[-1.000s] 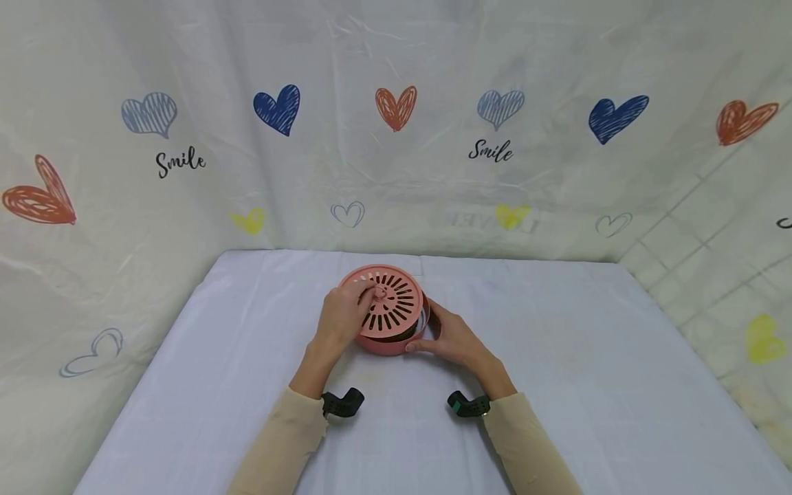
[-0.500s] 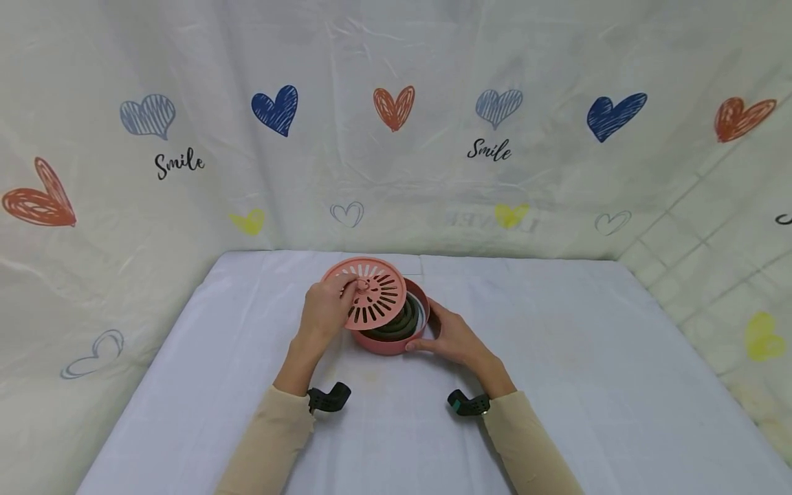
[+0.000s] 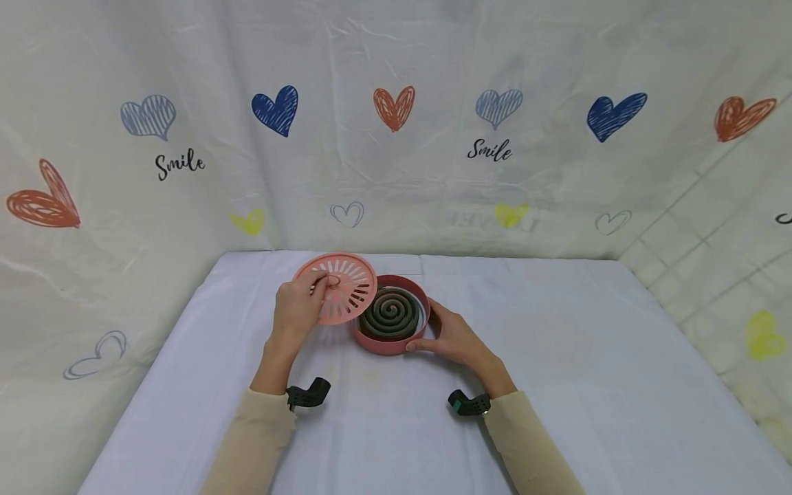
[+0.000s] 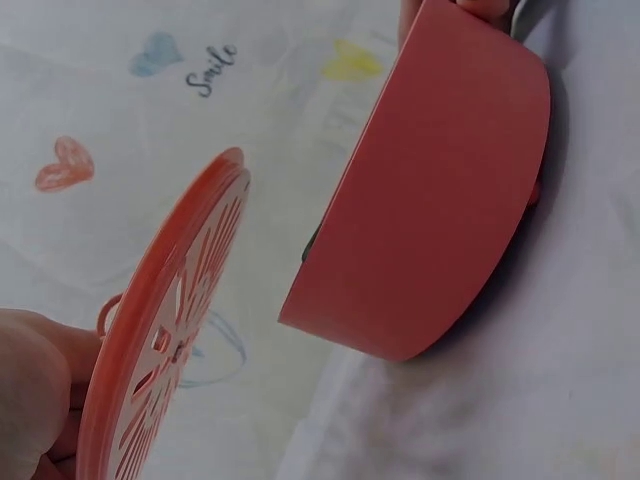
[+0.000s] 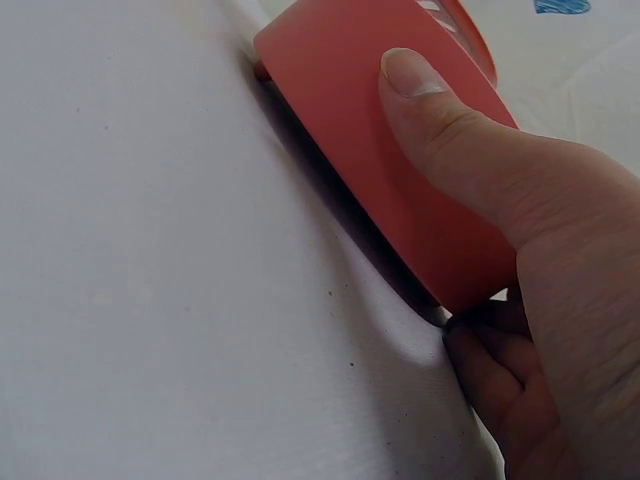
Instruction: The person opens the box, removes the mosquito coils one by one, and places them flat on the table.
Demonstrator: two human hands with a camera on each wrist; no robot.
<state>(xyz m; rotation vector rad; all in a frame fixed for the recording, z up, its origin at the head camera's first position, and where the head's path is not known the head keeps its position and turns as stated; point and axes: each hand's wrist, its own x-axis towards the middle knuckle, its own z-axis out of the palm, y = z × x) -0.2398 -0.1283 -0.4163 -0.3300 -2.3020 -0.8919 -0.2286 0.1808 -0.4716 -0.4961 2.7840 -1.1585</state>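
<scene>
Coral base (image 3: 388, 348) between hands (image 3: 298, 309) (image 3: 454, 337), lid (image 3: 343, 292) in left

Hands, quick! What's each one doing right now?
Left hand: closed, pinching the slotted pink lid.
Right hand: closed, gripping the round pink box.

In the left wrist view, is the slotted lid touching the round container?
No, the backdrop shows through a gap between the slotted lid and the round container.
</scene>
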